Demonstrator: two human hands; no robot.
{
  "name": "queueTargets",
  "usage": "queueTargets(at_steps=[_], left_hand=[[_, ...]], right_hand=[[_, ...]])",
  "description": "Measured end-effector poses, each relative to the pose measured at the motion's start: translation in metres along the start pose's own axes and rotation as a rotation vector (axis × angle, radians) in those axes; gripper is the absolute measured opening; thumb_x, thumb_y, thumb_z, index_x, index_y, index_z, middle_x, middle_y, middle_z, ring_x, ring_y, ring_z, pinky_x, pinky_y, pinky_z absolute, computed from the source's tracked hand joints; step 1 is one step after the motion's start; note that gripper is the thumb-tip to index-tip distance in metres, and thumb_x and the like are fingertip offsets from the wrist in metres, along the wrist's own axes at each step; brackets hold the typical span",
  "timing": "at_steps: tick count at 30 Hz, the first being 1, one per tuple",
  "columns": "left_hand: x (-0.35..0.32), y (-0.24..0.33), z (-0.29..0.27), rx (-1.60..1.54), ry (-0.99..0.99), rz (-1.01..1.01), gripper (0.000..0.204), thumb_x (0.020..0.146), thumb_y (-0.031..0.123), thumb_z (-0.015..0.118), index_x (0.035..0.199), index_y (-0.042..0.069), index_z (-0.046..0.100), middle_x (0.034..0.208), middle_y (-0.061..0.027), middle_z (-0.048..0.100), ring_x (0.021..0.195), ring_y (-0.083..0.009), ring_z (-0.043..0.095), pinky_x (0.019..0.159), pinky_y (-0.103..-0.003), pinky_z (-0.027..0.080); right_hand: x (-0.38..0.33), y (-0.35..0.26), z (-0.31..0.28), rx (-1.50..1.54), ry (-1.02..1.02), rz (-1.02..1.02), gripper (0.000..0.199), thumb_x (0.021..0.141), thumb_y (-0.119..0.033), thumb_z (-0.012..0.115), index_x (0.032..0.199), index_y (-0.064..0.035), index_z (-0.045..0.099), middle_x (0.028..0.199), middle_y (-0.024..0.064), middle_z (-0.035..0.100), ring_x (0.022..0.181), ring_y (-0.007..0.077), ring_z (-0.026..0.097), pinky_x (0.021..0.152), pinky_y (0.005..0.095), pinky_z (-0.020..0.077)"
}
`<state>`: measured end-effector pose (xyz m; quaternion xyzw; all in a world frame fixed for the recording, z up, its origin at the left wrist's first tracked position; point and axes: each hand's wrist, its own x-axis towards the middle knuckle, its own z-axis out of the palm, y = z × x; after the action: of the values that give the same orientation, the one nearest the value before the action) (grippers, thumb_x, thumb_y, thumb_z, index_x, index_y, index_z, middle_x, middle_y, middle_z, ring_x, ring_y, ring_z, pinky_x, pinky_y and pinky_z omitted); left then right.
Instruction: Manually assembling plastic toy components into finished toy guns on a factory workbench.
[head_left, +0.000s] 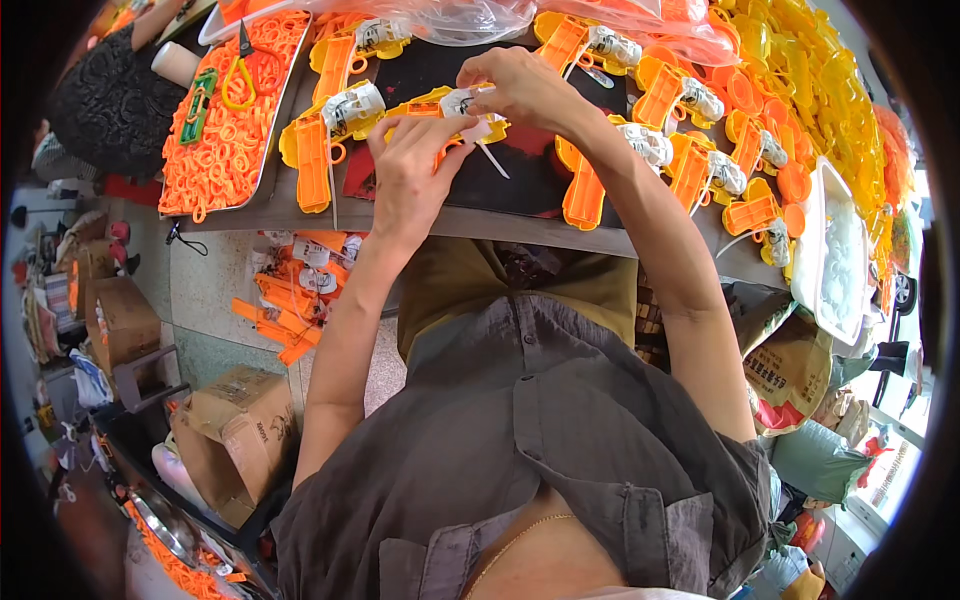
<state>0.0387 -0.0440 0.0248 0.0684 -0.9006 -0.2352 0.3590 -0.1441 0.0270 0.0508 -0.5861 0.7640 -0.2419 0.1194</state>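
Between my hands, over the dark mat [400,80], lies a yellow and orange plastic toy assembly [424,104], partly hidden by my fingers. My left hand [412,165] is closed on its near side. At the assembly's right end, the fingers of my right hand [525,90] are pinched at a white printed roll [458,101]. A thin white strip [495,160] sticks out below the fingertips. Beside my left hand rests a similar toy assembly [314,165] with a white roll on top. Another one [583,190] lies under my right forearm.
A tray of orange rings [232,150] at left holds yellow-handled scissors [240,80] and a green tool [197,105]. More assemblies [690,165] line the table's right side, near a white bin [835,250] and a heap of yellow shells [800,70]. Orange pieces [290,300] hang below the front edge.
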Motion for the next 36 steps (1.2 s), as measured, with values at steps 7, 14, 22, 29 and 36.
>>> queueTargets(at_steps=[7, 14, 22, 29, 36], left_hand=[[0.012, -0.005, 0.013, 0.216, -0.053, 0.272, 0.023, 0.08, 0.011, 0.071, 0.102, 0.013, 0.067, 0.088, -0.001, 0.068, 0.09, -0.018, 0.061, 0.094, -0.041, 0.035], [0.016, -0.008, 0.009, 0.271, -0.186, 0.363, 0.024, 0.081, 0.008, 0.067, 0.104, 0.014, 0.066, 0.094, 0.0005, 0.065, 0.093, -0.0191, 0.06, 0.092, -0.041, 0.037], [0.017, -0.011, 0.008, 0.305, -0.226, 0.372, 0.027, 0.079, 0.009, 0.068, 0.104, 0.016, 0.067, 0.093, 0.0014, 0.063, 0.094, -0.0188, 0.058, 0.093, -0.041, 0.037], [-0.01, -0.005, 0.007, 0.298, 0.008, 0.212, 0.028, 0.079, 0.011, 0.07, 0.107, 0.013, 0.069, 0.096, -0.0008, 0.064, 0.094, -0.0207, 0.057, 0.09, -0.039, 0.037], [-0.008, -0.011, 0.006, 0.301, -0.063, 0.139, 0.021, 0.08, 0.014, 0.071, 0.1, 0.011, 0.068, 0.105, -0.0054, 0.061, 0.099, -0.0251, 0.056, 0.09, -0.04, 0.04]], right_hand=[[0.004, 0.001, 0.004, -0.074, 0.037, 0.004, 0.031, 0.072, -0.025, 0.068, 0.098, -0.0082, 0.071, 0.094, 0.013, 0.071, 0.09, 0.0311, 0.066, 0.081, 0.0401, 0.0507], [-0.001, -0.007, 0.003, -0.091, 0.014, 0.082, 0.029, 0.071, -0.024, 0.07, 0.096, -0.009, 0.072, 0.092, 0.0129, 0.071, 0.091, 0.0297, 0.067, 0.081, 0.0405, 0.0504], [-0.003, -0.008, 0.005, -0.104, 0.061, 0.05, 0.028, 0.072, -0.021, 0.072, 0.098, -0.0096, 0.072, 0.092, 0.0117, 0.071, 0.092, 0.0297, 0.066, 0.083, 0.0405, 0.05], [-0.001, -0.006, 0.013, -0.107, 0.072, 0.042, 0.03, 0.072, -0.024, 0.075, 0.099, -0.0113, 0.072, 0.094, 0.0114, 0.071, 0.094, 0.0305, 0.066, 0.082, 0.0415, 0.0506], [-0.005, -0.006, 0.008, -0.07, 0.071, 0.017, 0.029, 0.071, -0.021, 0.076, 0.097, -0.0081, 0.071, 0.09, 0.0138, 0.071, 0.09, 0.0321, 0.066, 0.08, 0.0424, 0.0503]])
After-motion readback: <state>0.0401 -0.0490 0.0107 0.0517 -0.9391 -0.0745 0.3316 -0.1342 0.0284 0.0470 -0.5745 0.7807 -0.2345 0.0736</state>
